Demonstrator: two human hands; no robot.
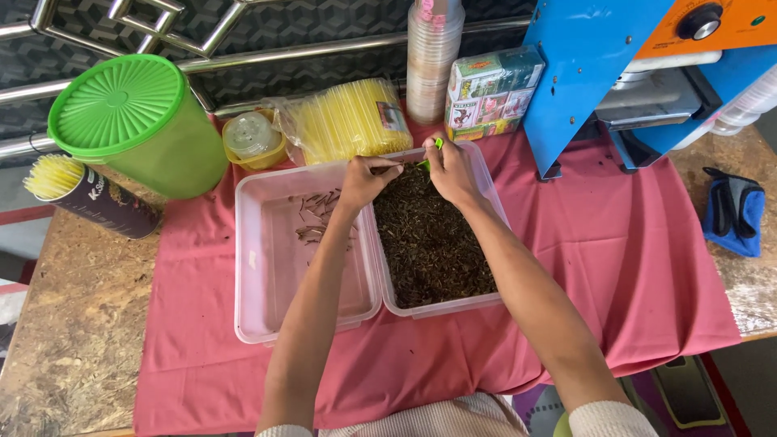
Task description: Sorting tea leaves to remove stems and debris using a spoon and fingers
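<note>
I see both hands working at the far end of a clear plastic tub (486, 301) filled with dark dried leaves (429, 243). The tub sits on a pink cloth (631, 251) near the middle of the tabletop (73, 324). My right hand (450, 168) is closed, its fingers pinched on a small bright green tool (438, 144), held just above the leaves by the tub's far rim. My left hand (366, 180) hovers beside it with fingertips drawn together on a bit of dark leaf or twig; I cannot tell exactly what it grips. The two hands are close together, not touching.

Touching the tub's left side is a second clear tub (267, 316), nearly bare, with a few dark twigs (316, 217) scattered in its far half.

Toward the far edge of the tabletop, behind the tubs, lie a bag of yellow straws (344, 121), a small yellow pot with a clear lid (252, 139), a tall stack of plastic cups (433, 57) and a multicoloured carton pack (492, 93). At the far left corner stands a big green lidded bucket (129, 121), and a dark can holding yellow straws (89, 194) lies tilted beside it. On the far right stands a blue and orange machine (591, 57), and a blue and black glove (735, 209) lies by the right edge on bare wood.
</note>
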